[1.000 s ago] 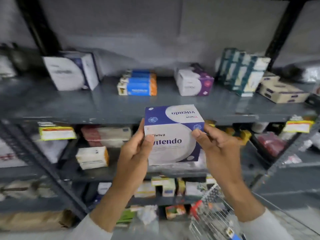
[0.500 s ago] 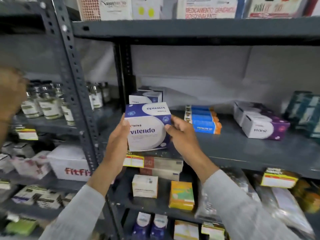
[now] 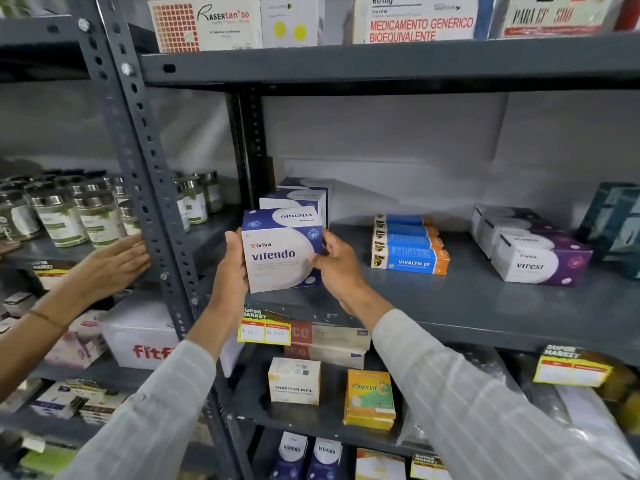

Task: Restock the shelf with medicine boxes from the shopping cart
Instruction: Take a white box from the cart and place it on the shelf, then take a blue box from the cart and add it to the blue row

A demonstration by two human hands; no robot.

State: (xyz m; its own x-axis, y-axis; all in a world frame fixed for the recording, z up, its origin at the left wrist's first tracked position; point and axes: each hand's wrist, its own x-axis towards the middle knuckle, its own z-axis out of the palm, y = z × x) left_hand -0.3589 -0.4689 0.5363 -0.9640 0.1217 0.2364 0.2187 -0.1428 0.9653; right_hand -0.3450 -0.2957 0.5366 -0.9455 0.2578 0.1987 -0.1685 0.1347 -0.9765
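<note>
I hold a white and blue Vitendo box [image 3: 282, 251] upright between both hands, just above the front left part of the grey metal shelf [image 3: 467, 306]. My left hand [image 3: 232, 261] grips its left side and my right hand [image 3: 337, 265] grips its right side. Directly behind it, two more Vitendo boxes [image 3: 298, 199] stand in a row at the shelf's left end. The shopping cart is out of view.
Blue and orange Vivalyn boxes [image 3: 410, 249] and purple Virest boxes [image 3: 536, 251] lie further right on the shelf. A perforated upright post [image 3: 145, 174] stands at left. Another person's hand [image 3: 110, 265] reaches toward jars [image 3: 69, 213] on the neighbouring shelf. Lower shelves hold more boxes.
The view rose from the lower shelves and cart to this shelf. Both hands carried the Vitendo box up and forward to the row of matching boxes. Another person's hand has come in at left.
</note>
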